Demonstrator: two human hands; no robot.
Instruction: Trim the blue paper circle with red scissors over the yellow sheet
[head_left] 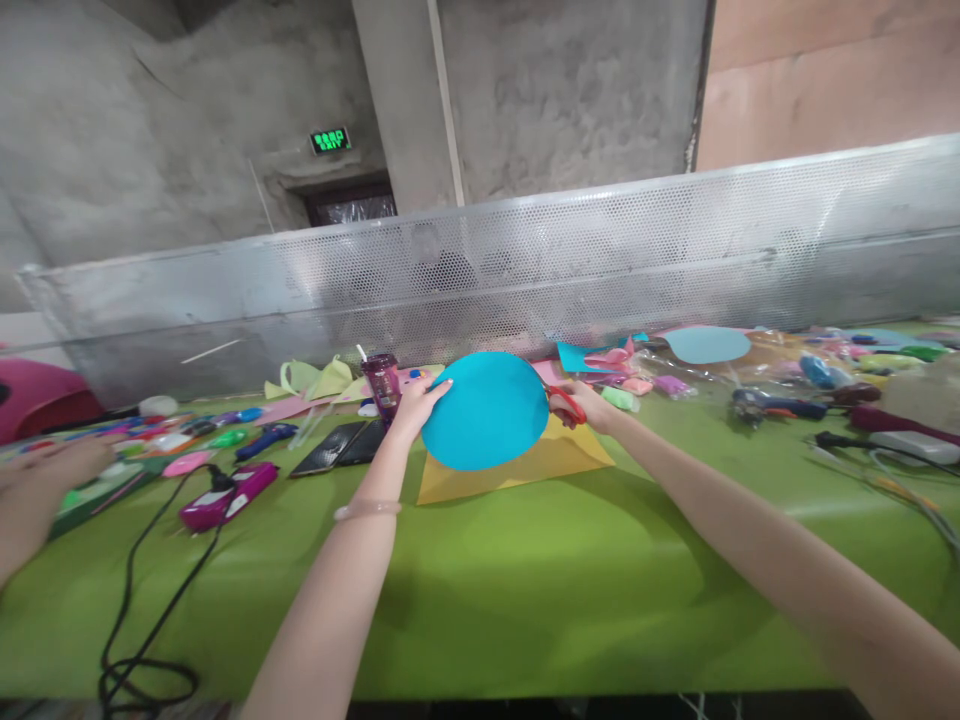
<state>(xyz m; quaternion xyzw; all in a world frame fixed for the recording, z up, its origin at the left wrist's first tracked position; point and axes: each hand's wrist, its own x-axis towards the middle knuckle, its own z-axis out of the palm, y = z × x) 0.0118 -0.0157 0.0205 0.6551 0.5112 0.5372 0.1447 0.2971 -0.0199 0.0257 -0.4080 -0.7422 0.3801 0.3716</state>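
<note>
A round piece of blue paper is held up over the table by my left hand, which pinches its left edge. Red-handled scissors are in my right hand, at the right edge of the blue paper. Their blades are mostly hidden, so I cannot tell how far apart they are. Beneath the blue paper lies a yellow-orange sheet on the green tabletop.
A purple cup with a straw and a dark phone sit left of my hands. Further left are a magenta power strip, a black cord and another person's hand. A perforated metal panel runs behind; glue guns lie right.
</note>
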